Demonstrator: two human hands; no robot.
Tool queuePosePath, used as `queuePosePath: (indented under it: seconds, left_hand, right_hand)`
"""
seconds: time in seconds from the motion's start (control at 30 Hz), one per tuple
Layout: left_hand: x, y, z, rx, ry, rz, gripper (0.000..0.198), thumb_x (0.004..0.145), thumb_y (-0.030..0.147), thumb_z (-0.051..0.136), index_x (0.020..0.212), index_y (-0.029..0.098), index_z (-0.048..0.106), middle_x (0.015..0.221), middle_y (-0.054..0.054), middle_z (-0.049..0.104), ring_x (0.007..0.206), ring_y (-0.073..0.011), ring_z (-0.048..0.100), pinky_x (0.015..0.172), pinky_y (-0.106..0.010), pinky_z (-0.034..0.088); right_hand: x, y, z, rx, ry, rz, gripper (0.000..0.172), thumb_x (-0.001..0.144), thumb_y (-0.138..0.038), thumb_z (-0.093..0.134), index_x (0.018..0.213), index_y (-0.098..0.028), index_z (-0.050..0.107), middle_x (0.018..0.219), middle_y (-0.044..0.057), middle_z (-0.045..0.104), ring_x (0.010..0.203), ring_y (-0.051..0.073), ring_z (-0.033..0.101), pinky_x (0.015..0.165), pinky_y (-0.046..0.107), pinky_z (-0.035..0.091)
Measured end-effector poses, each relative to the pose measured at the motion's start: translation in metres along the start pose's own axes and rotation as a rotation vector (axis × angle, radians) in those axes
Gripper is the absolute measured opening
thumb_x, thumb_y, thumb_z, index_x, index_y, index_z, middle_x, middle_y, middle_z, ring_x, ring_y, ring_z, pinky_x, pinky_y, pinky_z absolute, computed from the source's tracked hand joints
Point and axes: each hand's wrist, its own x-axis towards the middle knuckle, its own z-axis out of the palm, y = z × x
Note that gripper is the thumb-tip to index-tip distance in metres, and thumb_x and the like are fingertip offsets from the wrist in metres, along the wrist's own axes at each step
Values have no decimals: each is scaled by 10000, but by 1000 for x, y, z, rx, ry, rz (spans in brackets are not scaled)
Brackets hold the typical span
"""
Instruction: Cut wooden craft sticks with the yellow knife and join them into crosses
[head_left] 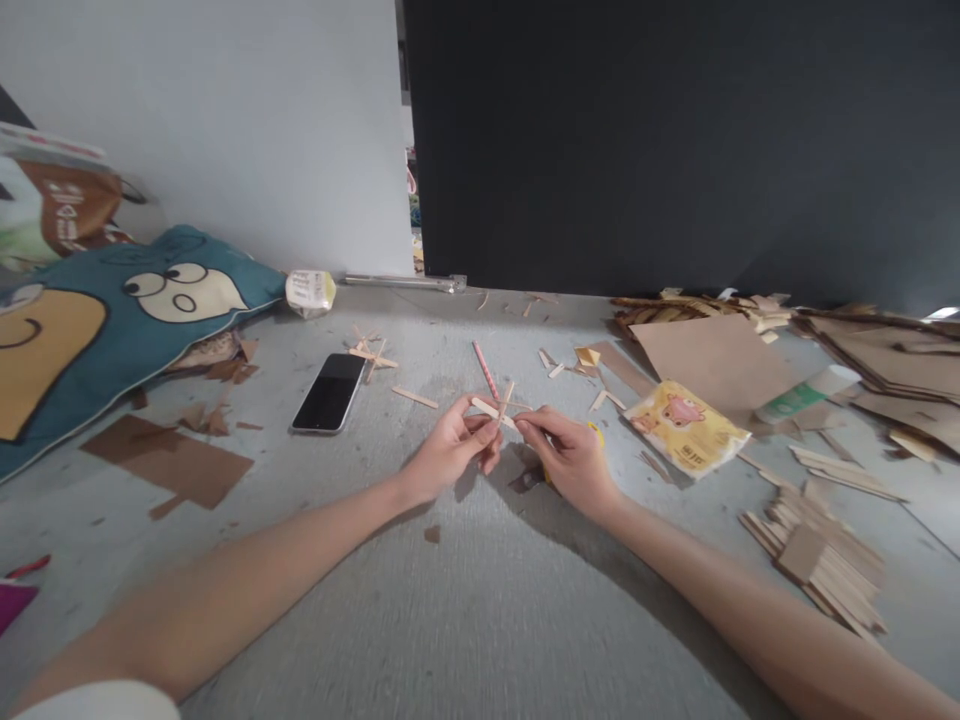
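While holding the crossed sticks (pixel 499 408) just above the grey table (pixel 450 620), near the middle of the view, pinch one side between thumb and fingertips of the left hand (pixel 454 450). Pinch the opposite end with the right hand (pixel 566 455), thumb and forefinger pressed together. Just beyond, see a pink patterned stick (pixel 484 368) pointing away. Beneath the right hand, find something yellow (pixel 596 432), mostly hidden; cannot tell its kind. To the left, see a loose flat stick (pixel 415 397), then a dark-screened phone (pixel 330 393) beside a stick cluster (pixel 373 358). To the right, find a yellow packet (pixel 686 427), a white-and-green tube (pixel 806 393) and, nearer, a stack of flat sticks (pixel 825 560). Farther left, see a teal cushion (pixel 259 275) behind brown cardboard (pixel 166 460).
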Motion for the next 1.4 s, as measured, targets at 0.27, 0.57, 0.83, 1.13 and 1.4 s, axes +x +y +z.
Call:
queuePosePath:
  seconds: [0.27,0.57,0.83,1.13,1.4]
  left_hand:
    - [0,-1,-2,-20,-11,-9,429,907,481,770,1121,194,532,685,62,594,488,-83,547,503,-223,372]
    - [2,-8,-5,-42,-6,-8,378,903,475,771,1042,167,602,690,55,571,490,-69,517,497,-226,367]
    - [2,-7,-6,25,-9,-8,392,909,516,752,1011,160,625,670,48,556,495,-75,500,495,-232,363]
    - [2,-3,-4,38,-28,-44,485,883,566,761,1088,141,650,674,48,553,516,-84,520,522,-241,386]
    - [1,-3,-3,25,-40,-6,405,918,503,747,1097,151,659,694,39,570,508,-81,526,519,-239,390]
  right_hand:
    - [1,-2,-2,-12,0,-34,293,1051,-373,562,943,-204,775,701,15,619,612,144,556,574,266,457]
    - [2,-5,-5,-52,1,-109,279,1064,-329,551,978,-215,790,731,22,624,617,145,566,571,261,469]
    - [1,-4,-4,-64,4,-97,286,1062,-352,550,958,-207,773,715,19,628,612,143,572,575,259,479]
    - [-2,-6,1,23,-42,71,327,1022,-446,590,941,-195,782,686,8,657,579,134,540,555,259,449]
    - [2,-12,0,117,-60,138,363,1002,-459,603,782,-195,719,649,-5,602,576,129,512,540,257,416]
